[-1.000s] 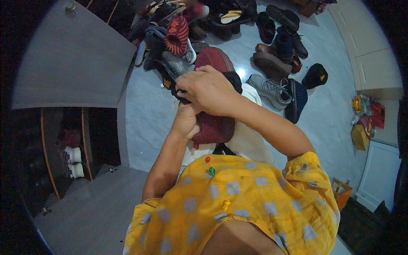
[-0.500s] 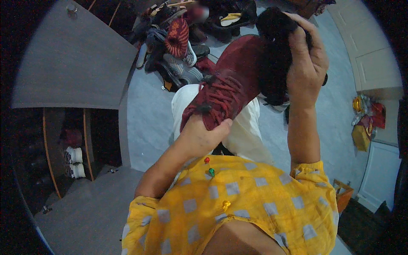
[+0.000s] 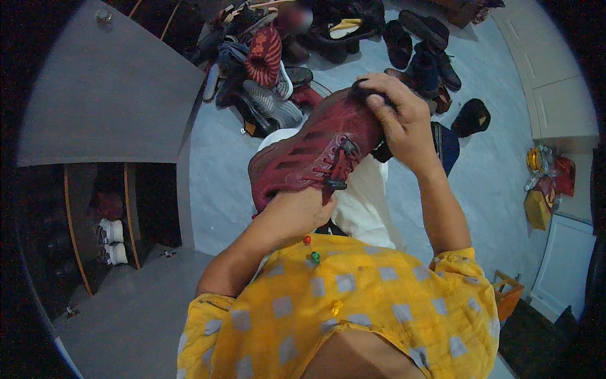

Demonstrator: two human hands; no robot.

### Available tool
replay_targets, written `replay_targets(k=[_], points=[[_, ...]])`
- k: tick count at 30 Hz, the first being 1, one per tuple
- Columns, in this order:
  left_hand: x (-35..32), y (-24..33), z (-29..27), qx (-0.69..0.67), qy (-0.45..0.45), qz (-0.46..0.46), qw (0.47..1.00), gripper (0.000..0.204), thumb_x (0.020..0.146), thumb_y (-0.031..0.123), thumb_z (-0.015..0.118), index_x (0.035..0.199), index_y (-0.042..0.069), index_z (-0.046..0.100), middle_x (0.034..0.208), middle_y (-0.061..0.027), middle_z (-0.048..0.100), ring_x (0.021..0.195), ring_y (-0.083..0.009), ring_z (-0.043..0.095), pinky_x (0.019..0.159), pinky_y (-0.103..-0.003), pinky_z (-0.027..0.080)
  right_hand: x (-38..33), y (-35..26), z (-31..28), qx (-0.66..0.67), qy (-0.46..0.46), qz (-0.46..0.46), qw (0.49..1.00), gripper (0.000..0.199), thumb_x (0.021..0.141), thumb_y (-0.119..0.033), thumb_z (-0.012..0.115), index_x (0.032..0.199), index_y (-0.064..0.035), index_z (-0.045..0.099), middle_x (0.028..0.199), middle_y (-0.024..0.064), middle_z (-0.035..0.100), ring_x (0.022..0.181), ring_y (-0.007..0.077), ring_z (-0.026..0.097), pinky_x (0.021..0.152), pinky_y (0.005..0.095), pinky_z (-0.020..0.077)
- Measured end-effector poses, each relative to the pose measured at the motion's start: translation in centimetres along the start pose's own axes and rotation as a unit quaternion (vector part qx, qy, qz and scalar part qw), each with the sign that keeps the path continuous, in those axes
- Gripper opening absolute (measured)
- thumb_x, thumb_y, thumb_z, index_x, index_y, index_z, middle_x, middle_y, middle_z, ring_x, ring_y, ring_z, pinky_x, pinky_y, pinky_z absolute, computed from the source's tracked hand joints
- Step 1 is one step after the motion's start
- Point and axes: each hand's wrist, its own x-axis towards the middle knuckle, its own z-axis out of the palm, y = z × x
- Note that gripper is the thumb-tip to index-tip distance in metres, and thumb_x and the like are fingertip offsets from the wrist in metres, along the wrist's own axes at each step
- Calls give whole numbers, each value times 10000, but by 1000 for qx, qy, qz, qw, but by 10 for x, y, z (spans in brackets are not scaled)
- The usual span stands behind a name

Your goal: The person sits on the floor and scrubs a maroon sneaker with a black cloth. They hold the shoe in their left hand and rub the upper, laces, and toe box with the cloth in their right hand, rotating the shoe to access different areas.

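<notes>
A maroon lace-up shoe [image 3: 309,142] is held in front of me above my lap, its toe pointing up and to the right, its side with dark stripes turned up. My left hand [image 3: 297,211] is at the shoe's opening, its fingers mostly hidden in the shoe and the thumb near the laces. Closed over the toe is my right hand [image 3: 404,120], gripping a black cloth [image 3: 381,152] pressed against the shoe. Most of that cloth is hidden under my fingers and behind the shoe.
A pile of mixed shoes [image 3: 268,110] lies on the floor ahead. More dark shoes [image 3: 420,66] spread toward the right. At the left stands a grey cabinet [image 3: 107,95] with open compartments, one holding white shoes [image 3: 112,243]. Bags [image 3: 540,202] sit by the right wall.
The shoe has rolled, bringing its striped side up. My right hand and the cloth have moved down and left onto the toe, uncovering the dark shoes behind.
</notes>
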Motion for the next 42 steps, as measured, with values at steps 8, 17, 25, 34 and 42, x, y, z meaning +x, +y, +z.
replay_targets(k=[8, 17, 25, 34, 42], points=[[3, -3, 4, -18, -23, -44, 999, 414, 886, 359, 509, 756, -7, 651, 690, -241, 618, 642, -424, 624, 611, -499, 506, 24, -32, 29, -143, -174, -151, 963, 163, 793, -267, 656, 793, -106, 630, 786, 75, 644, 801, 280, 635, 725, 416, 460], [5, 2, -6, -55, -36, -80, 995, 632, 869, 534, 500, 751, -63, 672, 714, -296, 626, 748, -461, 650, 715, -533, 524, 28, -33, 24, -139, -228, -151, 952, 172, 824, -278, 639, 828, -107, 621, 812, 89, 641, 839, 286, 635, 754, 424, 457], [-6, 0, 17, -12, 76, -2, 997, 350, 852, 284, 541, 680, 7, 669, 609, -224, 598, 547, -377, 618, 573, -472, 520, 27, -22, -10, -157, -201, -104, 961, 220, 846, -269, 634, 964, -84, 639, 849, 121, 642, 859, 335, 630, 759, 437, 480], [-5, 0, 9, -34, 8, -36, 999, 541, 868, 461, 561, 783, -60, 682, 728, -287, 635, 703, -440, 655, 687, -508, 540, 37, -23, 2, -105, -256, -78, 958, 201, 871, -257, 605, 956, -77, 636, 860, 147, 653, 796, 368, 629, 682, 459, 491], [-6, -7, 23, 36, 53, 53, 997, 341, 847, 308, 567, 720, 11, 678, 617, -199, 612, 530, -374, 611, 541, -477, 518, 43, -46, 32, -202, -381, -79, 899, 237, 841, -348, 618, 884, -119, 660, 776, 148, 669, 751, 364, 658, 667, 466, 516]])
